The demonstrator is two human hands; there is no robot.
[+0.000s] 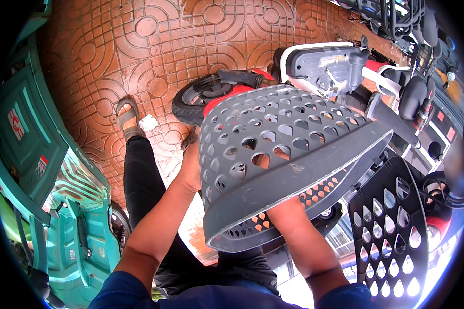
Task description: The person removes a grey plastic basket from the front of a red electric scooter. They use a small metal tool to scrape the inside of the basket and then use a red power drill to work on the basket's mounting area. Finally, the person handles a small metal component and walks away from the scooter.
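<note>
A grey plastic laundry basket (294, 116) with teardrop holes is tipped on its side before me, its open mouth toward my body. My left hand (192, 167) presses against the basket's outer left side, closed on it, with the fingertips out of sight. Through the mouth reaches my right hand (283, 207); the basket wall covers its fingers, and skin-coloured patches show in some holes. A dark lid (389, 226) with matching teardrop holes hangs open at the right, beside the rim.
Green motorbike bodywork (80, 232) stands close on my left. Beyond the basket is a white and red motorbike with a black front wheel (198, 98). More vehicles crowd the right side. Patterned red-brown tiles (139, 36) pave the ground, where my sandalled foot (128, 116) rests near a white scrap (148, 122).
</note>
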